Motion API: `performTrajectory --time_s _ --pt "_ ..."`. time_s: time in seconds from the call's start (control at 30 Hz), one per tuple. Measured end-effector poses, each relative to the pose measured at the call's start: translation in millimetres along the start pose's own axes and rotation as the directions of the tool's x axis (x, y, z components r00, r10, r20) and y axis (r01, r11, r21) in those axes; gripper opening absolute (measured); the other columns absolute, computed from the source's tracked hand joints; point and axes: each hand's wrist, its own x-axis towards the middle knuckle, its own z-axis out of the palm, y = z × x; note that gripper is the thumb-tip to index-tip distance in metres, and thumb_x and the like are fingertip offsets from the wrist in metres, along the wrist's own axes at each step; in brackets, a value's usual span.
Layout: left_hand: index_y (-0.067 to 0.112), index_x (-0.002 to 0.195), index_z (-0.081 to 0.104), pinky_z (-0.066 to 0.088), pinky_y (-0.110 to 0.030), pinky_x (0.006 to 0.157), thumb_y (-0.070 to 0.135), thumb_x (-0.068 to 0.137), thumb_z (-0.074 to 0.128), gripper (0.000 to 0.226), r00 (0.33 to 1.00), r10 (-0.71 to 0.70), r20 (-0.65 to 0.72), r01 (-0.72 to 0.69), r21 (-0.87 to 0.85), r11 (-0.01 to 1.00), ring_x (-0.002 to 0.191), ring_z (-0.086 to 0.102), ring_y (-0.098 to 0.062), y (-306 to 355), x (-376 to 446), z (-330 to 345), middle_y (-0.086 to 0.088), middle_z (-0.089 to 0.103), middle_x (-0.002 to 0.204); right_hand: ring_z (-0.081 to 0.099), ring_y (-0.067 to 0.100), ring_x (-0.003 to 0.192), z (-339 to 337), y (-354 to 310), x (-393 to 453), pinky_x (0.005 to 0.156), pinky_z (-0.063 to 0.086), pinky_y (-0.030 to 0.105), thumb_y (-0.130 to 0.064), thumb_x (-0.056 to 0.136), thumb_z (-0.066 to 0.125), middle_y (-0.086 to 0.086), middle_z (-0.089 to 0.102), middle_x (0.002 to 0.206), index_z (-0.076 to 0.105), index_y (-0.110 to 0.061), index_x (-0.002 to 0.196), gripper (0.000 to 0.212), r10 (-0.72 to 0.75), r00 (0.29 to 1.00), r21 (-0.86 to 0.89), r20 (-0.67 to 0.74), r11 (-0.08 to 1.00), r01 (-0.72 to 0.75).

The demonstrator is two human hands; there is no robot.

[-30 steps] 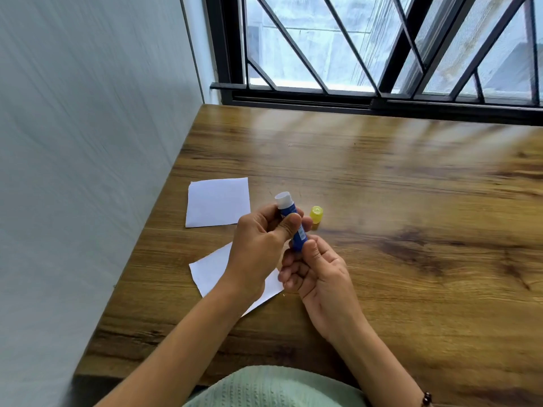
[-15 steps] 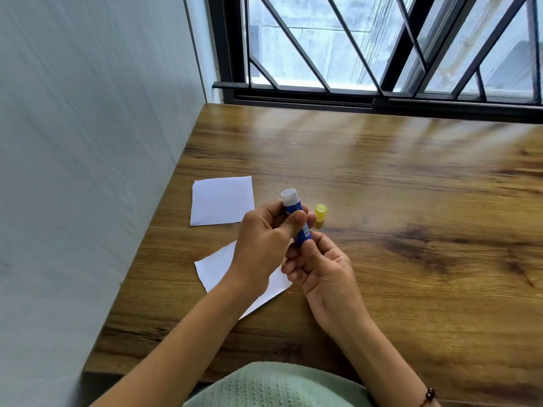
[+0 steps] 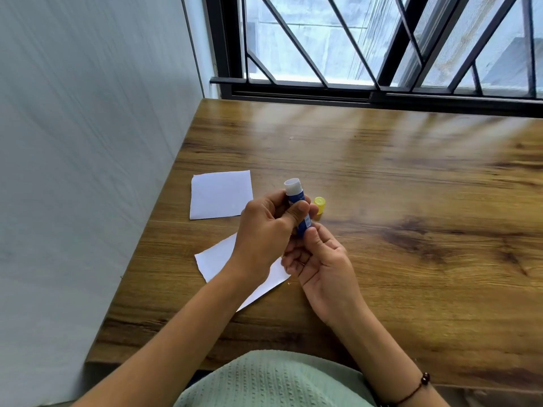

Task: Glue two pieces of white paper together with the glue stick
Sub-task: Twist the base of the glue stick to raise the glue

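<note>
While raised above the table [image 3: 382, 186], both hands [image 3: 293, 242] clamped around the uncapped glue stick [image 3: 296, 201].

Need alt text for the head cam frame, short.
Both hands hold an uncapped blue glue stick upright above a wooden table: left hand around the barrel, right hand at its base. Its yellow cap stands beside it; two white paper pieces lie separately at left.

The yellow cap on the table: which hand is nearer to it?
Left. The left hand, holding the glue stick, has fingertips just beside the yellow cap. The right hand grips the stick's base, lower and nearer the person.
</note>
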Motion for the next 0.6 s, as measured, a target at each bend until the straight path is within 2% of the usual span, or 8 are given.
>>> performTrajectory --time_s 0.1,0.27,0.4,0.53,0.6 --pt "0.021 0.088 0.064 0.055 -0.028 0.086 0.013 0.086 0.058 0.011 1.0 0.005 -0.01 -0.005 0.015 1.0 0.089 0.07 -0.016 0.4 -0.8 -0.9 0.003 0.072 0.084 0.057 0.016 0.049 -0.3 0.9 -0.8 0.047 0.047 0.023 -0.033 0.084 0.044 0.007 0.062 0.061 0.058 -0.005 0.086 0.031 0.037 0.999 0.0 0.026 0.999 -0.037" --pt "0.023 0.089 0.062 0.057 -0.022 0.077 0.013 0.086 0.057 0.012 1.0 -0.008 0.002 0.008 0.009 1.0 0.089 0.069 -0.017 0.8 -0.5 -2.8 0.006 0.07 0.086 0.059 0.015 0.055 1.7 2.2 1.1 0.051 0.051 0.023 -0.021 0.082 0.051 0.006 0.066 0.069 0.054 -0.006 0.105 0.028 0.001 1.0 0.023 0.023 1.0 -0.001" --pt "0.026 0.088 0.062 0.056 -0.025 0.084 0.013 0.086 0.058 0.014 1.0 0.006 0.004 -0.006 0.021 1.0 0.091 0.07 -0.017 1.5 -0.8 -1.4 0.006 0.07 0.086 0.059 0.012 0.053 -0.1 0.4 1.3 0.051 0.051 0.02 -0.02 0.082 0.05 0.003 0.065 0.063 0.057 -0.009 0.095 0.019 -0.019 1.0 0.033 0.008 0.999 0.019" --pt "0.024 0.086 0.064 0.056 -0.022 0.082 0.012 0.086 0.058 0.014 1.0 0.005 0.002 -0.005 0.007 1.0 0.085 0.07 -0.01 -0.2 -1.4 0.0 0.009 0.072 0.079 0.053 0.013 0.044 -2.2 0.4 -0.3 0.043 0.046 0.02 -0.034 0.088 0.04 0.006 0.061 0.058 0.058 -0.006 0.083 0.033 0.042 0.999 0.002 0.006 0.999 -0.042" --pt "0.023 0.086 0.064 0.056 -0.019 0.078 0.012 0.086 0.058 0.013 1.0 0.001 0.001 -0.001 -0.001 1.0 0.083 0.07 -0.009 -0.9 -1.3 -0.4 0.01 0.071 0.079 0.054 0.014 0.045 -2.4 0.9 0.0 0.044 0.046 0.021 -0.036 0.089 0.039 0.007 0.062 0.06 0.057 -0.005 0.085 0.037 0.056 0.998 0.009 0.017 0.998 -0.057"
